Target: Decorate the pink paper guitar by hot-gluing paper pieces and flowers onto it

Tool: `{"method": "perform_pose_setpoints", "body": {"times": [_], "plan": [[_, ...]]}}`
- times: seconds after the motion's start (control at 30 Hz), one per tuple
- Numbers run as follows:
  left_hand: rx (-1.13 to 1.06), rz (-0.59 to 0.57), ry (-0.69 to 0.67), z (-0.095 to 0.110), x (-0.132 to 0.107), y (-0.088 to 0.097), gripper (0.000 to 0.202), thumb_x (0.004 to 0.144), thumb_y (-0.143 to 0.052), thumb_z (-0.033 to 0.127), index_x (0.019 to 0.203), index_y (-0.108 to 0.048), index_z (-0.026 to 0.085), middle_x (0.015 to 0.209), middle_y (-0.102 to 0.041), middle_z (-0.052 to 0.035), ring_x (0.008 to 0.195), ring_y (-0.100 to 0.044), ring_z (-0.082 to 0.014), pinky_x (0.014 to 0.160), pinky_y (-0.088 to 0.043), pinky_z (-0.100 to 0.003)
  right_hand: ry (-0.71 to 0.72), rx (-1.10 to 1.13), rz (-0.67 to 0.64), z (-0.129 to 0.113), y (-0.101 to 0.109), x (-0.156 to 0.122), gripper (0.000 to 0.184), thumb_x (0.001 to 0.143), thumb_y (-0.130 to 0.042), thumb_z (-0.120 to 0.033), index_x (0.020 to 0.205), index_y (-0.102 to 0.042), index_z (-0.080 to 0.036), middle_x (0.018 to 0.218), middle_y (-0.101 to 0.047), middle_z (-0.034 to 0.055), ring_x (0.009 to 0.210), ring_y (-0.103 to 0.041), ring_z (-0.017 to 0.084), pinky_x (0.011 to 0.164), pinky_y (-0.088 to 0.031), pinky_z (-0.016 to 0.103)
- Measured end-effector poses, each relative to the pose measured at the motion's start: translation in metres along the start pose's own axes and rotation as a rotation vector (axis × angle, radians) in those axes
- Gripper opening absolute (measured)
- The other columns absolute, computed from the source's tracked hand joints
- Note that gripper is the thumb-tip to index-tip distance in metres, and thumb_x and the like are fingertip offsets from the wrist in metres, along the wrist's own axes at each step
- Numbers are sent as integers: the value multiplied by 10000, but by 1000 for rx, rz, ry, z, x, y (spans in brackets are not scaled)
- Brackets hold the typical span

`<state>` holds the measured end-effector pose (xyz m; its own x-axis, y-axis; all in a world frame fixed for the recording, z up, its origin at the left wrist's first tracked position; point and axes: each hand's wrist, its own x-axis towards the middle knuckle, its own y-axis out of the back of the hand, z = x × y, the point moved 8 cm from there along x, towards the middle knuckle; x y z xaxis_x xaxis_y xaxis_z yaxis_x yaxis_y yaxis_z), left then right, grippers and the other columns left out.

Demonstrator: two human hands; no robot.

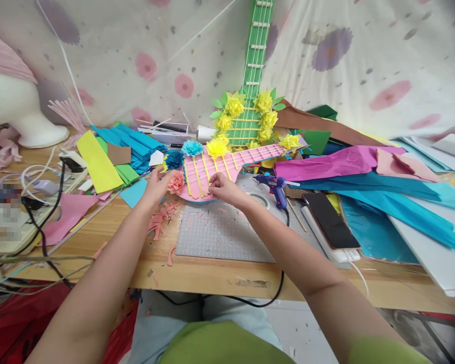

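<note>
A pink paper guitar (208, 174) with yellow strips and strings lies tilted on the table, its neck pointing right. Blue and yellow paper flowers, including a yellow flower (218, 146), sit along its upper edge. At its left end is a coral paper flower (176, 182), gripped on its left side by my left hand (158, 185). My right hand (226, 189) is closed in a pinch over the lower part of the guitar's body; anything between its fingertips is too small to make out. Coral paper scraps (162, 218) lie below the flower.
A grey cutting mat (216, 235) lies in front, with a blue glue gun (276, 189) at its right. Behind stands a green guitar (252, 76) with yellow flowers. Crepe paper, a phone (330, 221) and a power strip (322, 237) are right; cables (43, 237) are left.
</note>
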<state>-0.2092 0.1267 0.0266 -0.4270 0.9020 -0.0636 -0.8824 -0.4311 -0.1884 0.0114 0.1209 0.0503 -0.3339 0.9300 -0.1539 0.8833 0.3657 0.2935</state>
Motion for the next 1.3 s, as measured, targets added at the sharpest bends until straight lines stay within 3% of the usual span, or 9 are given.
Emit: {"method": "perform_pose_setpoints", "body": {"times": [0.1, 0.2, 0.37, 0.7, 0.9, 1.17, 1.3], "plan": [[352, -54, -83, 8, -19, -6, 618, 464, -837, 280, 1012, -563, 200, 1075, -585, -99, 1020, -574, -238, 871, -457, -353, -23, 1, -6, 1, 4, -7, 247, 681, -493, -19, 788, -375, -208, 564, -522, -90, 537, -530, 81, 515, -370, 184], [666, -171, -289, 18, -40, -22, 788, 448, -834, 291, 1157, -499, 210, 1268, -477, -137, 1234, -435, -310, 1040, -341, -476, -30, -12, -12, 0, 6, -12, 243, 682, -494, -21, 779, -374, -209, 555, -495, -95, 540, -526, 82, 512, -368, 185], [980, -310, -515, 19, -59, -41, 930, 512, -772, 242, 1332, -335, 190, 1366, -333, -170, 1338, -287, -341, 1091, -283, -516, -25, -80, -30, -2, 0, -17, 237, 679, -499, -42, 782, -370, -212, 598, -462, -92, 589, -542, 91, 527, -366, 193], [1105, -287, -740, 38, -50, -39, 572, 673, -644, 220, 1204, -433, 199, 1209, -493, -133, 1192, -444, -305, 1002, -369, -461, 86, -413, -47, -15, -31, 0, 190, 677, -550, -142, 743, -389, -217, 676, -501, -51, 623, -474, 115, 543, -320, 226], [1105, -357, -846, 44, -53, -44, 321, 706, -616, 211, 1013, -524, 219, 1093, -488, -93, 1106, -454, -268, 971, -369, -449, 11, -572, -1, -26, -31, 11, 223, 645, -603, -175, 781, -432, -217, 771, -602, 12, 708, -564, 175, 589, -378, 263], [1125, -494, -912, 44, -56, -52, 171, 738, -556, 166, 895, -593, 222, 1075, -458, -88, 1089, -437, -249, 964, -372, -441, -117, -581, -114, -24, -39, 35, 177, 557, -668, -128, 587, -511, -204, 451, -517, 12, 545, -594, 243, 526, -450, 343], [1124, -505, -898, 44, -55, -51, 139, 735, -569, 186, 869, -583, 218, 1065, -464, -89, 1069, -441, -249, 946, -381, -442, -128, -602, -144, -14, -47, 55, 235, 490, -709, -100, 451, -501, -203, 388, -463, 15, 608, -624, 288, 559, -474, 370]]}}
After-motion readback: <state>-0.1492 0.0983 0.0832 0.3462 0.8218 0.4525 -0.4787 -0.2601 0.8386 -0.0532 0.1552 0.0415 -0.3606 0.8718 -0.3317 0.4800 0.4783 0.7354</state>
